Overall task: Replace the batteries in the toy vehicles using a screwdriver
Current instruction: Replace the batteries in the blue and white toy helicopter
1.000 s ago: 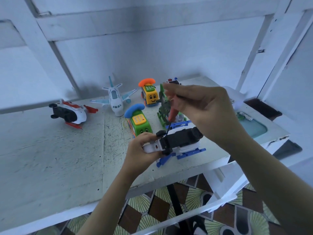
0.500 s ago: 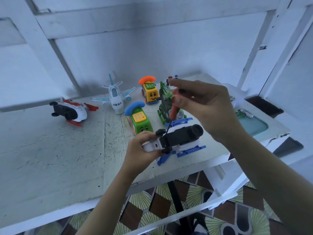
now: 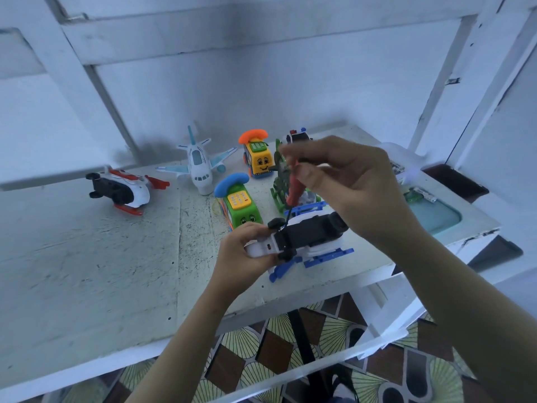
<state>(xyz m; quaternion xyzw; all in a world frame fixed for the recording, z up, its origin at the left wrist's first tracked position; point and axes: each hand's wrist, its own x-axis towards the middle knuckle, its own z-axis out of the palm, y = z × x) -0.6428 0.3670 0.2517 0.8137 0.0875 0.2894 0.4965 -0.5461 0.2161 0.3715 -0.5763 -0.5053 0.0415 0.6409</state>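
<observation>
Head-mounted view, angled down, close

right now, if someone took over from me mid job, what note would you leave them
Left hand: grips the blue helicopter, belly up, at the table front edge.
Right hand: pinches the screwdriver, tip on the black belly near the tail.
Done: nothing that shows; no cover off, no batteries in view.
Left: work this screw out, swap batteries, close up; then the red helicopter, plane, yellow car, green car, green toy, police car.
</observation>
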